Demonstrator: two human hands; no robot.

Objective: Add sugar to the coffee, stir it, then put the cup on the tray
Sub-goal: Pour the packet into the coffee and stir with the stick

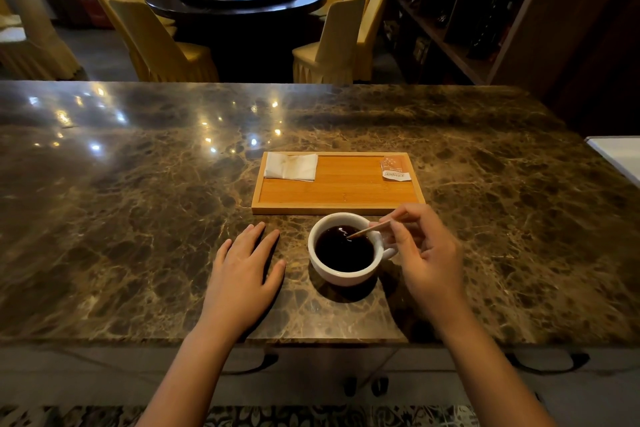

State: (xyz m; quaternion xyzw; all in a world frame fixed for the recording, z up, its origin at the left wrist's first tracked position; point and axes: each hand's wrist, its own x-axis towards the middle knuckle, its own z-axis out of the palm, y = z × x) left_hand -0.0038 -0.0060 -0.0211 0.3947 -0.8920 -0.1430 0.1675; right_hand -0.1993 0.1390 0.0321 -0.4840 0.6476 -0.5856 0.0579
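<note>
Stirring, with the tray straight above the cup in frame.

My right hand pinches a thin wooden stir stick, tip dipped in the white ceramic cup of dark coffee at lower centre; my left hand lies spread flat just left. The long rectangular bamboo tray lies just beyond the cup, its length across the frame.

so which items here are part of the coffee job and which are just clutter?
Part of the job:
white cup of coffee
wooden stir stick, held in the right hand
wooden tray
sugar packet, on the tray

Lying about:
folded napkin, on the tray
left hand, flat on the counter
</note>
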